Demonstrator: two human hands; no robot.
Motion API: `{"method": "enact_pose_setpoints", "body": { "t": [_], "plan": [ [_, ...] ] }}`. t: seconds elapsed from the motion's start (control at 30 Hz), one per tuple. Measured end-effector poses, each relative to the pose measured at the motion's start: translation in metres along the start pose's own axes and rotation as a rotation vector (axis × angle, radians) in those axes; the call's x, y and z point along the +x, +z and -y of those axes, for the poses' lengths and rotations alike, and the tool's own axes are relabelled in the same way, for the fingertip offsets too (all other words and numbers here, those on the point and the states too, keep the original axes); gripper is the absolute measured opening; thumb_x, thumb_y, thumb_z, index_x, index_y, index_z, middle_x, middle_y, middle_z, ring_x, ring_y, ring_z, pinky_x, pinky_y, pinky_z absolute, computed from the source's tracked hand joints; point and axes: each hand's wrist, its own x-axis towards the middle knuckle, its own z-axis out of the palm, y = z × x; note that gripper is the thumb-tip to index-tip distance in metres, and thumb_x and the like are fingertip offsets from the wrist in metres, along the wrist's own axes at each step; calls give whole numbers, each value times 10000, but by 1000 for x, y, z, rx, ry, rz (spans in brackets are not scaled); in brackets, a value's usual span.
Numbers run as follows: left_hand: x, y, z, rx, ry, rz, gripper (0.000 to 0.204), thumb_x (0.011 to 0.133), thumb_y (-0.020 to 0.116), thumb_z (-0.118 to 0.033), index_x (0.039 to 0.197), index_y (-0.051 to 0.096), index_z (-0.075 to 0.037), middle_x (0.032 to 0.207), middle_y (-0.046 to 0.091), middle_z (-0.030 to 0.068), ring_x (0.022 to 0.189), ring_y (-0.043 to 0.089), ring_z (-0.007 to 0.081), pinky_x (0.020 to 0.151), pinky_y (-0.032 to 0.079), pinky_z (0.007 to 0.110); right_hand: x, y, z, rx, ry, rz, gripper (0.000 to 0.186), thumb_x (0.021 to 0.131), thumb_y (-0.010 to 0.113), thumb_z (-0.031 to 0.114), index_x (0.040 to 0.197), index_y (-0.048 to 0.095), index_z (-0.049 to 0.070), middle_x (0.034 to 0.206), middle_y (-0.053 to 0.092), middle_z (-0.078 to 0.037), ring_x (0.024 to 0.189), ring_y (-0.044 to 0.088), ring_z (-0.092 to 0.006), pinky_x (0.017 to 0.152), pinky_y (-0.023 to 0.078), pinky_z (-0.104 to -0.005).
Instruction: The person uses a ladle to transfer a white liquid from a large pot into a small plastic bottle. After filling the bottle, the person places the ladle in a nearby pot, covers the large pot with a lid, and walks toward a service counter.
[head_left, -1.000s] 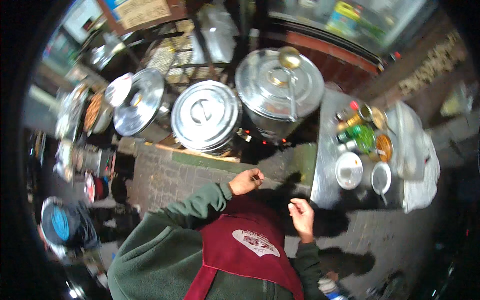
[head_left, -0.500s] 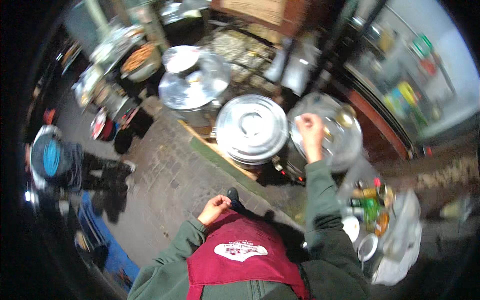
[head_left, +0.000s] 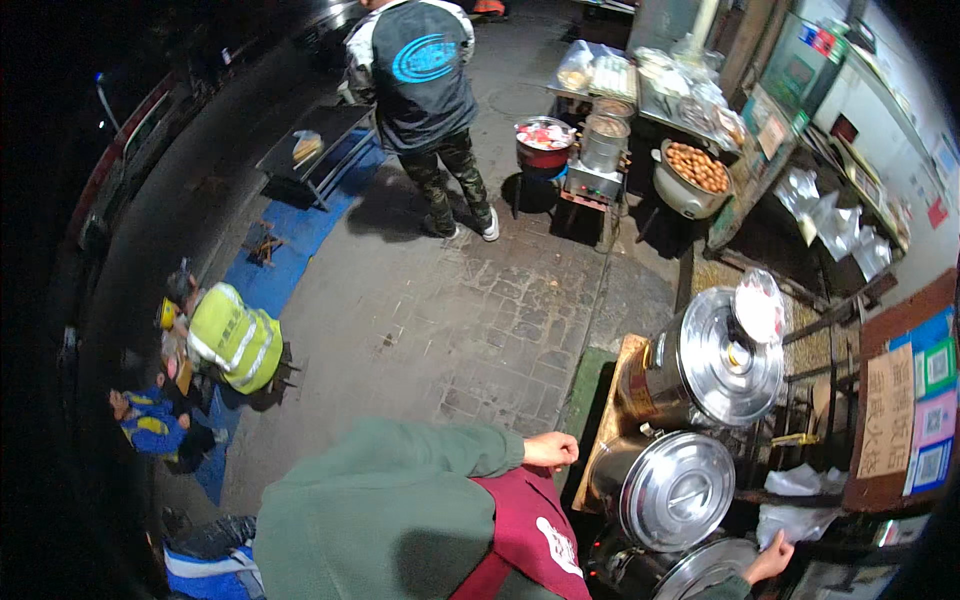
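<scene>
At the lower right, my right hand (head_left: pixel 770 562) is at the lower end of a thin white plastic bag (head_left: pixel 800 520), its fingertips pinching the edge. Below that hand, a round metal lid (head_left: pixel 712 568) is partly cut off by the frame. My left hand (head_left: pixel 550 451) is held before my maroon apron (head_left: pixel 515 512), fingers curled in and nothing showing in them. To its right stands a large steel pot with a shiny handled lid (head_left: pixel 678 492). Beyond it is another lidded pot (head_left: pixel 735 355), with a plastic-wrapped pale dish (head_left: pixel 760 305) on the lid.
A basin of brown eggs (head_left: pixel 697 168) and a red pot (head_left: pixel 545 135) stand farther off. A person in a dark jacket (head_left: pixel 425 75) stands on the paving. Another person in a yellow vest (head_left: pixel 235 338) is low at the left. A sign board (head_left: pixel 905 400) borders the right.
My view has swung left, bringing more street into sight. My right hand has moved from above the right-hand lid to the white plastic bag. My left hand stays near the apron.
</scene>
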Motion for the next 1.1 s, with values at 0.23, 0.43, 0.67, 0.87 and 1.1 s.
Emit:
{"method": "enact_pose_setpoints", "body": {
  "t": [0.23,0.43,0.67,0.87,1.1],
  "plan": [
    [6,20,-19,24,36,22,86,1041,670,-125,1098,691,-64,910,690,20,766,674,130,706,580,346,-11,-23,-8,242,-205,5,204,965,847,190,895,801,5,864,778,-153,753,708,-293,764,593,-429],
    [8,13,-15,163,97,14,165,1033,724,-201,1106,732,-53,985,753,39,903,703,145,813,590,361,-16,-55,80,203,130,281,253,1053,789,222,938,695,17,772,611,12,643,510,-104,580,443,-306],
    [1,-5,-19,21,-45,161,144,1104,677,-129,1198,690,-21,1026,728,35,911,731,151,832,609,315,-39,-84,108,211,100,338,177,990,824,191,907,752,53,789,725,3,728,664,-72,661,531,-276],
    [6,-6,-36,62,-102,230,94,1116,652,-113,1146,679,-28,983,694,5,843,694,113,782,561,275,-41,-75,119,184,211,196,240,860,948,151,809,737,48,721,733,-24,659,660,-92,623,530,-301],
    [21,22,-57,122,-120,344,72,1122,650,-100,1134,670,-32,980,690,-5,877,663,91,815,546,265,-47,-83,124,369,316,250,238,867,922,91,802,703,24,715,702,-15,678,629,-68,628,509,-291]
  ]
}}
